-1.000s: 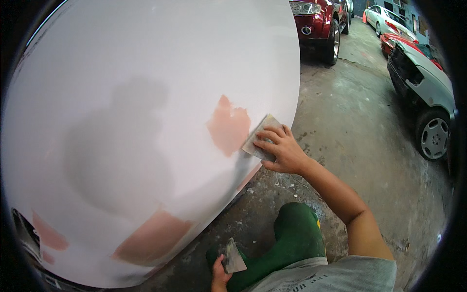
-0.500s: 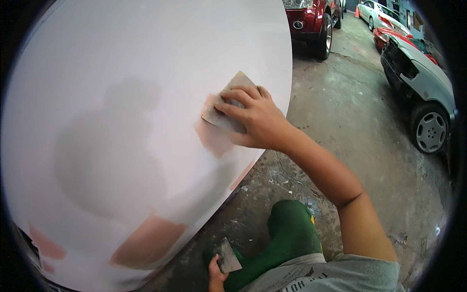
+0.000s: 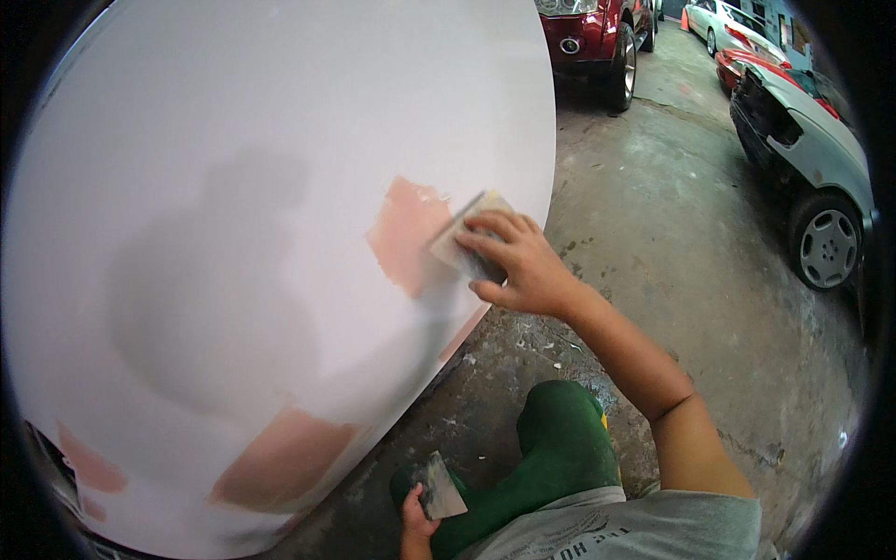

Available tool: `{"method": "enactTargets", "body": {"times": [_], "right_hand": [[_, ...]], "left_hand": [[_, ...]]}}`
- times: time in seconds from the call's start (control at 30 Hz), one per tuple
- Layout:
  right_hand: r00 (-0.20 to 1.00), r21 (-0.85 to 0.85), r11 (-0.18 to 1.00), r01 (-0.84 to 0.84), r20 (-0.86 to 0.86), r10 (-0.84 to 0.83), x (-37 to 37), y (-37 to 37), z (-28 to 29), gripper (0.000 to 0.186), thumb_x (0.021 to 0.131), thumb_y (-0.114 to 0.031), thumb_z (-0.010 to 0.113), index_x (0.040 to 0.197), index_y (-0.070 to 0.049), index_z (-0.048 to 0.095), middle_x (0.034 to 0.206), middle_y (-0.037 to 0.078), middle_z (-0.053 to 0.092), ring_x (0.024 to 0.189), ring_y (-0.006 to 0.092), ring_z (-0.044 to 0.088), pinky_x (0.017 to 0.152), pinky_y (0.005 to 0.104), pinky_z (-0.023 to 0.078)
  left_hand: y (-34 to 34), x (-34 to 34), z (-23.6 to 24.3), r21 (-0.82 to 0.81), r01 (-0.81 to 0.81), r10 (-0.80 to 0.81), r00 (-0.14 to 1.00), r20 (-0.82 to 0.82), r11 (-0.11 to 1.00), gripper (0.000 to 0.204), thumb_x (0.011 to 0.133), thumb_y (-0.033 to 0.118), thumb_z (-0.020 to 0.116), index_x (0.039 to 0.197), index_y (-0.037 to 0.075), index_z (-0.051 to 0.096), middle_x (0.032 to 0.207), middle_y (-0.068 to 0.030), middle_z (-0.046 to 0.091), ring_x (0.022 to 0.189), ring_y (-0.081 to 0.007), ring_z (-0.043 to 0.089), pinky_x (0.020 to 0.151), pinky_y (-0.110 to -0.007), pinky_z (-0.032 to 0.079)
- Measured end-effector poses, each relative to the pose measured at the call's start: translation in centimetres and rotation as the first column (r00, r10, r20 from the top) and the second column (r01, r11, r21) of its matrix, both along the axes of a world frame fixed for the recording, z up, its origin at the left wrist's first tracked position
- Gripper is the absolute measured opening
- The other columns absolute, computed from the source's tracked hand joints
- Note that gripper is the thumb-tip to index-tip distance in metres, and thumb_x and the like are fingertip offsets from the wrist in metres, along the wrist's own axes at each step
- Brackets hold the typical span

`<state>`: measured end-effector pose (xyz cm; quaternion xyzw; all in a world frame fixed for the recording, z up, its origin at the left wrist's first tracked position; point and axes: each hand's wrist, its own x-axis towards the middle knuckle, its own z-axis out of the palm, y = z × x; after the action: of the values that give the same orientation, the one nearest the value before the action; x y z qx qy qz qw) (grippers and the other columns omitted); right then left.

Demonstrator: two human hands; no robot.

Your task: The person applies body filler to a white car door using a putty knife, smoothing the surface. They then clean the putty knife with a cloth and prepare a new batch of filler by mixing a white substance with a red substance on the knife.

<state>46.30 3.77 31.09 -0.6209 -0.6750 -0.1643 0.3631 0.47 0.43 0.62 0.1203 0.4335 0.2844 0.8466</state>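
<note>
My right hand (image 3: pixel 525 266) grips a flat beige-grey putty spreader (image 3: pixel 452 241), its edge close to the right side of a pink filler patch (image 3: pixel 406 238). That patch lies on a large white car panel (image 3: pixel 233 103); whether the spreader touches the surface is hard to tell. Low in the view, my left hand (image 3: pixel 417 515) has its fingers closed on a second flat plate, a grey putty spreader (image 3: pixel 441 487) with dark smears, held over my green trouser leg.
More pink patches (image 3: pixel 285 457) mark the panel's lower edge. Beyond the panel's right edge runs a stained concrete floor (image 3: pixel 653 215). A dark red vehicle (image 3: pixel 593 42) stands ahead, and a grey car (image 3: pixel 807 159) with its front part stripped is at the right.
My right hand and its spreader have moved right and slightly down off the pink patch, uncovering it. My left hand stays nearly still with its spreader.
</note>
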Motion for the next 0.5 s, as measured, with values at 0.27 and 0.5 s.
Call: {"method": "enactTargets", "body": {"times": [0.27, 0.5], "right_hand": [[0.999, 0.102, 0.994, 0.034, -0.009, -0.033, 1.0, 2.3, 4.9, 0.058, 0.071, -0.03, 0.069, 0.125, -0.011, 0.063, 0.134, 0.012, 0.054, 0.128, 0.0336, 0.048, 0.104, 0.0488, 0.037], [0.995, 0.041, 0.999, -0.03, -0.093, 0.033, -1.2, 1.3, -2.8, 0.059, 0.07, -0.028, 0.07, 0.126, -0.01, 0.062, 0.135, 0.014, 0.053, 0.129, 0.0348, 0.047, 0.105, 0.0503, 0.037]], "left_hand": [[-0.1, 0.3, 1.6, -0.012, -0.017, 0.016, 0.997, -0.073, 1.0, 0.043, 0.096, 0.032, 0.053, 0.125, 0.002, 0.06, 0.12, -0.0158, 0.066, 0.111, -0.0357, 0.062, 0.1, -0.049, 0.047], [-0.7, -0.6, 1.6, 0.001, -0.046, 0.046, 0.999, 0.006, 0.999, 0.044, 0.095, 0.033, 0.054, 0.126, 0.002, 0.059, 0.12, -0.0149, 0.066, 0.111, -0.035, 0.063, 0.1, -0.049, 0.048]]}}
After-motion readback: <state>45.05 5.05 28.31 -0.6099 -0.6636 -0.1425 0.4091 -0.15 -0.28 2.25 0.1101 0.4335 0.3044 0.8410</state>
